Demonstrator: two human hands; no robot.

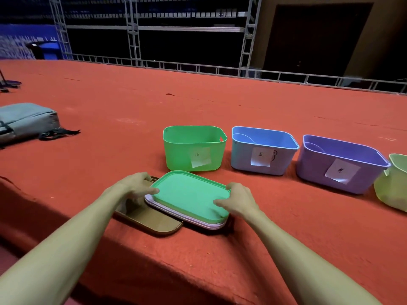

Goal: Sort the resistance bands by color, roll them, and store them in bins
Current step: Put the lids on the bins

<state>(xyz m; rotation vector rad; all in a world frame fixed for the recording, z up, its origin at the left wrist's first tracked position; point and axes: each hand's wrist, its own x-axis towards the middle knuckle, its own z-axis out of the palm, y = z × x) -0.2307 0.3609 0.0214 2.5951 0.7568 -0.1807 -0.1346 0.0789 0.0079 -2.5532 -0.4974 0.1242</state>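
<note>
Sorting station on a red-covered surface (132, 106): a stack of lids (187, 194), green on top with pale ones beneath, is held at both short ends. The left hand (135, 187) is closed on the left end with its thumb laid on top. The right hand (239, 200) is pinched over the far right corner. The grip is thus full on each side, and nothing else is carried.

The stack's long axis is set left to right between the hands, close to the surface's near edge. Its left part is overlapped onto a brown lid (154, 221). Straight beyond it, just apart, the open green bin (180, 155) is placed. The blue bin (242, 155), the purple bin (312, 170) and a yellow-green bin (392, 190) are lined up to the right, the last cut off by the frame. The right hand is judged the nearer to that row.

No resistance bands can be made out with certainty; thin curved lines inside the blue and purple bins cannot be identified. Clearing the lids is judged the step in hand, with broad open carpet available toward the far left, short of a grey backpack (26, 122) near the left edge.
</note>
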